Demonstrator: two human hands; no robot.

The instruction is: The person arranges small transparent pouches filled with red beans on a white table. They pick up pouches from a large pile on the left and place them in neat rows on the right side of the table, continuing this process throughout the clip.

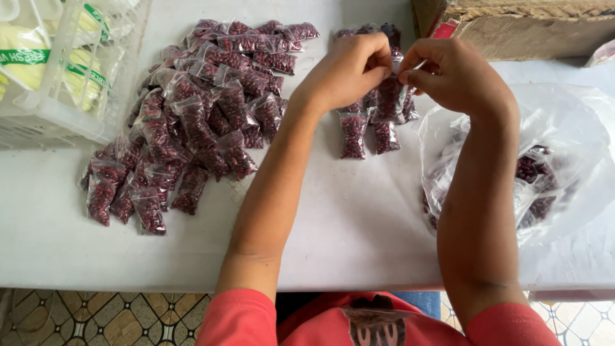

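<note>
My left hand (pixel 349 67) and my right hand (pixel 455 74) meet above the white table (pixel 359 224), both pinching the top of one small clear packet of dark red beans (pixel 389 96). The packet hangs between my fingers. Just below it lie a few similar filled packets (pixel 353 136) in a small group. A large heap of the same bean packets (pixel 192 115) spreads over the table to the left of my left forearm.
A big clear plastic bag (pixel 564 147) holding loose red beans lies at the right, under my right forearm. A white plastic crate (pixel 57 115) with green-and-white bags stands at the top left. A brown woven box (pixel 525 29) sits at the top right.
</note>
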